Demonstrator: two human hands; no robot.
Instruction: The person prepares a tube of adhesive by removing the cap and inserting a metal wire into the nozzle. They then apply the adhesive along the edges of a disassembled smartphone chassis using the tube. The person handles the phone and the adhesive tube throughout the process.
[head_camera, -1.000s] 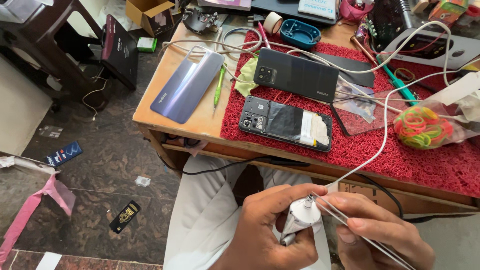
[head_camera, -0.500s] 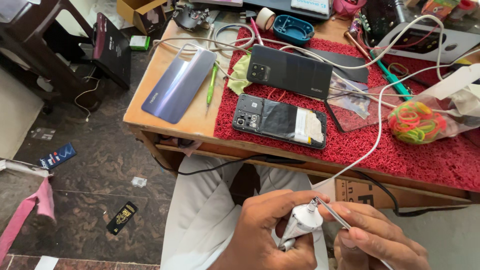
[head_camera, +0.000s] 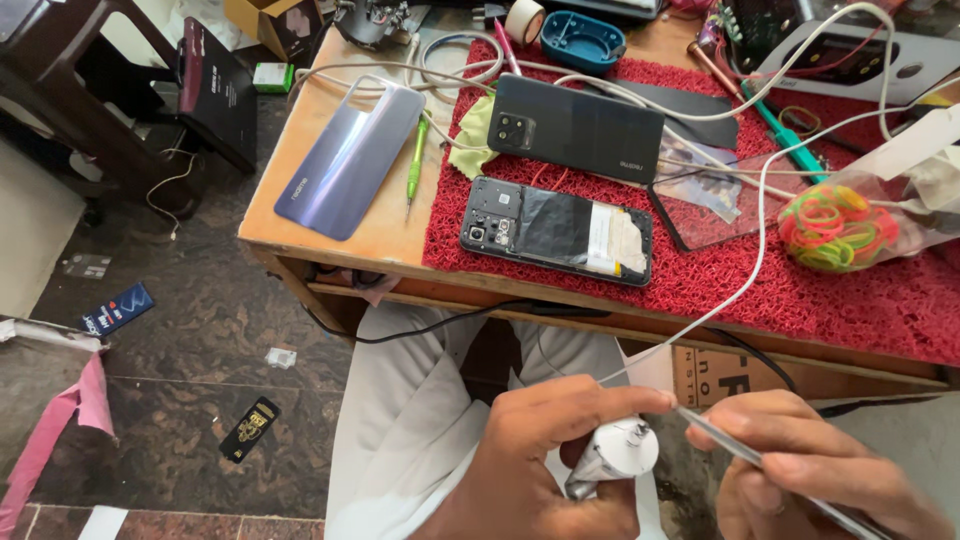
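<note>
L hand (head_camera: 540, 460) gripping tube (head_camera: 612, 455), R hand (head_camera: 820, 470) pinching tweezers (head_camera: 760, 462)

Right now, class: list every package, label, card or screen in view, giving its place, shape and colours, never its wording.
Cardboard box: floor, top left; brown, open.
Small green box: floor beside the bench corner.
Black flat box: leaning left of the bench.
Blue card: floor, left; rectangular.
Black-and-gold card: floor, lower left.
Glass screen panel: red mat; dark-edged.
</note>
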